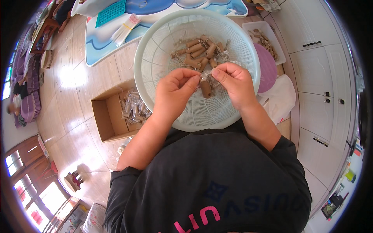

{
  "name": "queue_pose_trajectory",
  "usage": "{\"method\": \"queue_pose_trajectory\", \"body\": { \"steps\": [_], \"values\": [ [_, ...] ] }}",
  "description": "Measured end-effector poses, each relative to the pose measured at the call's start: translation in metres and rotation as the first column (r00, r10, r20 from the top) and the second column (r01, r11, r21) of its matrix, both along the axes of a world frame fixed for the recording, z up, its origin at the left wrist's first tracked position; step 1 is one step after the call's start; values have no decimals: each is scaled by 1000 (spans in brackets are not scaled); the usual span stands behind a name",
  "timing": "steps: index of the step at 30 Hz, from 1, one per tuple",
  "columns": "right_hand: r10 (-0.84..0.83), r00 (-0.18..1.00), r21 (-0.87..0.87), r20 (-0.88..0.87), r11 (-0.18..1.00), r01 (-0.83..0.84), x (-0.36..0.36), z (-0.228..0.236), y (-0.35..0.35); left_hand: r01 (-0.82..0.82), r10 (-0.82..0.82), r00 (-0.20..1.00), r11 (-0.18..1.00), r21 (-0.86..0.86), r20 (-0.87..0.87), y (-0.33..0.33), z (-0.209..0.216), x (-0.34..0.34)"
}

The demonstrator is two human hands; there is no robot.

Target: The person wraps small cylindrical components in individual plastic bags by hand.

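Over a large pale-green mesh basket [145, 42], both of my hands are in a pinch. My left hand [175, 91] and my right hand [235, 83] close on a crinkled clear plastic bag [206, 75] between their fingertips. Just below the fingertips is a short brown cylinder [206, 89] with a small dark hole near its lower end; whether it sits fully inside the plastic I cannot tell. Farther back in the basket lie several similar brown cylinders [193, 47] with thin cords, among loose clear plastic.
A cardboard box [104, 118] with several wrapped cylinders stands left of the basket. Behind is a blue-and-white table [93, 48] with a teal grid tray [110, 13] and a bundle of plastic bags [126, 29]. At right are a white tray [281, 52], a purple round stool [268, 70] and cabinets [311, 73].
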State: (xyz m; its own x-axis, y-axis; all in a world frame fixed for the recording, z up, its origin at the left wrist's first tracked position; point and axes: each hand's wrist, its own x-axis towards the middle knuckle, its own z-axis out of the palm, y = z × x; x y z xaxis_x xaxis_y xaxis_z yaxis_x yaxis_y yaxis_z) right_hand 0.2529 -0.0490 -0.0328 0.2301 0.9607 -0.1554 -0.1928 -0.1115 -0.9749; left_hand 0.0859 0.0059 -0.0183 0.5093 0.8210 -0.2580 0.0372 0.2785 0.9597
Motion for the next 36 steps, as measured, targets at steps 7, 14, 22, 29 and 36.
{"method": "queue_pose_trajectory", "body": {
  "steps": [7, 14, 22, 29, 36],
  "values": [
    [177, 722, -253, 669, 967, -2, 51, -11, 1, -692, 671, 710, 609, 388, 214, 36, 29, -81],
    [335, 398, -382, 854, 923, 40, 36, -6, -8, -526, 730, 523, 682, 508, -440, 59, -63, -196],
    [310, 749, -380, 585, 921, -85, 42, -4, -4, -544, 631, 775, 671, 504, -4, 38, -12, -95],
    [208, 947, -163, 243, 972, -171, 36, 12, -7, 183, -40, 974, 719, 670, -223, 7, 17, 0],
    [95, 986, -76, -135, 991, -106, 23, 20, -9, 257, -265, 961, 960, 108, 73, 5, 2, 19]
  ]
}}
